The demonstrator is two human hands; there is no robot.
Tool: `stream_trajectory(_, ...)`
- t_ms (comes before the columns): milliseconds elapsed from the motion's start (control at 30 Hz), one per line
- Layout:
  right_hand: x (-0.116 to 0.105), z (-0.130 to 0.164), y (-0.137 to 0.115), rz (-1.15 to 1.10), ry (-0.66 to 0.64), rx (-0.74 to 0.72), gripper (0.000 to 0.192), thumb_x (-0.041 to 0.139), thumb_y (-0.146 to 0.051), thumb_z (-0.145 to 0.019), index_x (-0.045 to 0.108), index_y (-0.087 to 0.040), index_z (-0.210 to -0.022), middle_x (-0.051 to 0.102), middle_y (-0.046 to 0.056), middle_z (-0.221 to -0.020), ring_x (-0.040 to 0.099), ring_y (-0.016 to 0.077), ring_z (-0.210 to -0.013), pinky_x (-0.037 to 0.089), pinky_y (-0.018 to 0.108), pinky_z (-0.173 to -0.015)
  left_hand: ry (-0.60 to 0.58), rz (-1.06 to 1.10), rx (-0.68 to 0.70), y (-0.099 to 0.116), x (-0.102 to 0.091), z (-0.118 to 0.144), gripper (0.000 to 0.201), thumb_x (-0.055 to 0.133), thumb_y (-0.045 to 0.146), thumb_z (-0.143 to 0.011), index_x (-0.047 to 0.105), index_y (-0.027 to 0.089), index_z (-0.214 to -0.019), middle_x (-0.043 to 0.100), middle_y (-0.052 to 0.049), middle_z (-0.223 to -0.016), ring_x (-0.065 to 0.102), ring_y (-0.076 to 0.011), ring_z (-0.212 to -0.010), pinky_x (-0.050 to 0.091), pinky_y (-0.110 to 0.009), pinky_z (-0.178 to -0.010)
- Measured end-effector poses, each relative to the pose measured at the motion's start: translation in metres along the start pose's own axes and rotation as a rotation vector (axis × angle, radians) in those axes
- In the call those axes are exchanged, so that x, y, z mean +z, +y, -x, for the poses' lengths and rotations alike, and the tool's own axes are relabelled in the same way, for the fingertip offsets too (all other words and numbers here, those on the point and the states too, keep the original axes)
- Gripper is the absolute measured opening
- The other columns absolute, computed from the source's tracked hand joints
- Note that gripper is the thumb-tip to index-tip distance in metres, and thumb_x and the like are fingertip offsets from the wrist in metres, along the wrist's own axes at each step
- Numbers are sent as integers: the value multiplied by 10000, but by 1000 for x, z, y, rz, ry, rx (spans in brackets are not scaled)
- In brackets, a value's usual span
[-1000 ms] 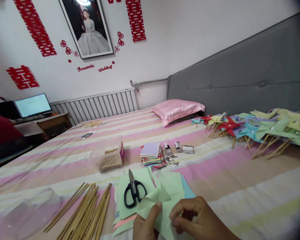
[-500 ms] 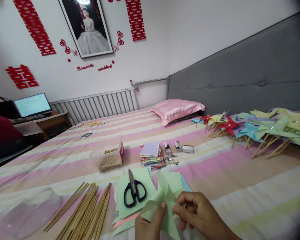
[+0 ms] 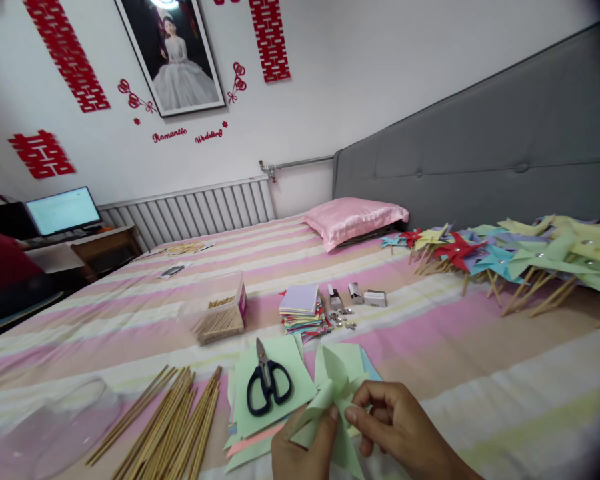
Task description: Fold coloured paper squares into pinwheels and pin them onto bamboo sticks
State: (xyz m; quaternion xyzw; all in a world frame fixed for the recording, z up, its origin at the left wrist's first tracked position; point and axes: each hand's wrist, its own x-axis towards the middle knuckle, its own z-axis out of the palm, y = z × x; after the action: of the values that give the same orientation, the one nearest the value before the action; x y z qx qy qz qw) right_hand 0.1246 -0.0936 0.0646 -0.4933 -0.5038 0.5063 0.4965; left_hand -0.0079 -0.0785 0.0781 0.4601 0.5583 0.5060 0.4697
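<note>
Between my two hands is a light green paper pinwheel (image 3: pixel 347 457), its blades folded in toward the middle. My left hand (image 3: pixel 305 443) is closed on its left side, the thumb pressing near the centre. My right hand (image 3: pixel 397 427) pinches the paper's right side near the centre with thumb and bent fingers. Whether a pin sits between the fingers cannot be made out. Just left of my hands, black-handled scissors (image 3: pixel 269 383) rest on a stack of green paper sheets (image 3: pixel 285 353). More green and blue sheets lie partly hidden behind the pinwheel.
Several wooden sticks (image 3: pixel 175 420) and a clear plastic cover (image 3: pixel 65 427) lie left. Farther back are a clear box of sticks (image 3: pixel 223 317), a coloured paper stack (image 3: pixel 303 307), metal pins (image 3: pixel 343 320) and small boxes (image 3: pixel 375 298). Finished pinwheels (image 3: pixel 500 260) crowd the right side.
The pinwheel has turned slightly, and its left blade is now folded closer to the centre. My left hand has shifted a little to the right; my right hand stays nearly in place.
</note>
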Motion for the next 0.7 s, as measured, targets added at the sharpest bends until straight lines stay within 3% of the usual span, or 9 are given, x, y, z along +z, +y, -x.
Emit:
stream_trajectory(467,1,-2,3,35,11,-3,233,614,-330,-700,483,-154,-623,457,-52,-483,552,117,-443,392,191,-443,6,-55,21,0,2,1,170,704,276,-517,634,127,-475,562,1,-414,452,-121,-445,351,-197,-434)
stream_trajectory(700,2,0,2,107,16,-23,215,592,-345,-717,506,-153,-674,487,-41,-479,531,116,-447,385,201,-446,3,138,-100,-7,1,-2,197,730,291,-469,658,115,-521,624,-34,-466,532,-163,-483,409,-233,-463)
